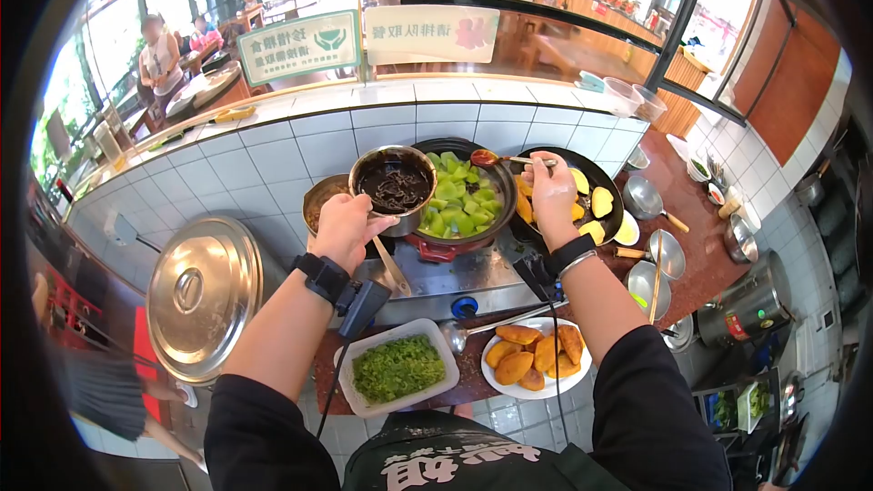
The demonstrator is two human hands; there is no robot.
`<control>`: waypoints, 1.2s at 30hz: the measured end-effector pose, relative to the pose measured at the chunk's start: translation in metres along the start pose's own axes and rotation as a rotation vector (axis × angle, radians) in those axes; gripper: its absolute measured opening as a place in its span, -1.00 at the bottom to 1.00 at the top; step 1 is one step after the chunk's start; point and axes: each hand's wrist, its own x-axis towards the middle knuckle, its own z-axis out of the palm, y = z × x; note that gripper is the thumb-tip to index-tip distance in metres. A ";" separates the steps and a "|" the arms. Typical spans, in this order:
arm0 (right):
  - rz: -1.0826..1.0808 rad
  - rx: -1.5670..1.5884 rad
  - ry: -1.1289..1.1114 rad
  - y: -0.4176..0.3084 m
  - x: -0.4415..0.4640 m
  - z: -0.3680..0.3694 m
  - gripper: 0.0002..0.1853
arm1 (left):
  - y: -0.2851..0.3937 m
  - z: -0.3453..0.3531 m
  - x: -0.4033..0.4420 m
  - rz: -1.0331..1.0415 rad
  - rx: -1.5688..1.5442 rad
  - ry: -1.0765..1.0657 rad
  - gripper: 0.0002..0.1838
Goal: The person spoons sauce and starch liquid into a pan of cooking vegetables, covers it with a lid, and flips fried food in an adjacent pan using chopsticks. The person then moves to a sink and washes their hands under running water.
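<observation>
My left hand (338, 225) grips the edge of a small metal pot (414, 221) of dark brown sauce, tilted a little beside the pan. In my right hand (552, 193) is a spoon (485, 158), its bowl carrying reddish-brown sauce above the far right rim of a dark pan (441, 143). Cut green vegetable pieces (462, 195) fill that pan on the stove. Just beneath my right hand, a black frying pan (591, 162) holds yellow slices (602, 202). Behind my left hand, another pan (318, 200) is partly hidden, with a wooden handle (391, 264) nearby.
Closer to me are a tub (350, 395) of chopped greens, a ladle (455, 338) and a plate (582, 380) of browned pieces. A large lidded pot (205, 295) stands left. Several strainers (668, 255) lie right. A tiled ledge (382, 118) runs behind the stove; people are beyond the glass.
</observation>
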 end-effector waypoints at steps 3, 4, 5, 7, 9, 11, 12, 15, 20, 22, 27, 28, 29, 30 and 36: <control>0.230 0.295 0.067 0.008 0.003 -0.007 -0.86 | -0.002 0.000 0.002 0.009 0.013 0.005 -0.87; 0.301 0.392 0.046 0.010 0.003 -0.012 -0.87 | -0.002 0.000 0.003 0.011 0.016 0.009 -0.87; 0.366 0.433 0.075 0.012 0.005 -0.015 -0.87 | -0.003 0.000 0.004 0.006 0.021 0.004 -0.87; 0.495 0.512 0.133 0.009 0.004 -0.019 -0.88 | -0.003 -0.002 0.005 -0.005 0.032 -0.006 -0.87; 0.534 0.533 0.111 0.011 0.006 -0.024 -0.86 | -0.004 -0.001 0.006 -0.009 0.027 0.001 -0.88; 0.557 0.544 0.100 0.012 0.008 -0.027 -0.85 | -0.004 0.001 0.006 -0.012 0.023 0.009 -0.88; 0.562 0.545 0.099 0.009 0.009 -0.027 -0.85 | -0.003 0.002 0.006 -0.013 0.022 0.014 -0.88; 0.525 0.562 0.094 0.001 0.010 -0.027 -0.87 | -0.005 0.002 0.008 -0.012 0.021 0.009 -0.89; 0.294 0.313 -0.028 0.007 0.001 -0.019 -0.86 | -0.002 0.008 0.005 -0.021 0.030 0.010 -0.90; 0.189 0.115 -0.077 0.009 -0.003 -0.013 -0.85 | -0.002 0.009 0.004 -0.004 0.035 0.013 -0.90; -0.006 -0.126 -0.129 0.005 -0.006 -0.007 -0.87 | -0.003 0.008 0.006 -0.029 0.061 0.005 -0.87; 0.005 -0.087 -0.118 0.002 -0.005 -0.006 -0.87 | -0.001 0.009 0.005 -0.038 0.067 0.007 -0.86; 0.016 -0.048 -0.108 -0.002 -0.005 -0.005 -0.86 | -0.001 0.009 0.005 -0.040 0.070 0.008 -0.86; 0.052 0.036 -0.088 -0.004 -0.004 -0.005 -0.86 | -0.002 0.009 0.006 -0.040 0.074 0.010 -0.86; 0.394 0.475 0.041 -0.018 0.008 -0.019 -0.87 | -0.004 0.011 0.009 -0.039 0.076 0.018 -0.86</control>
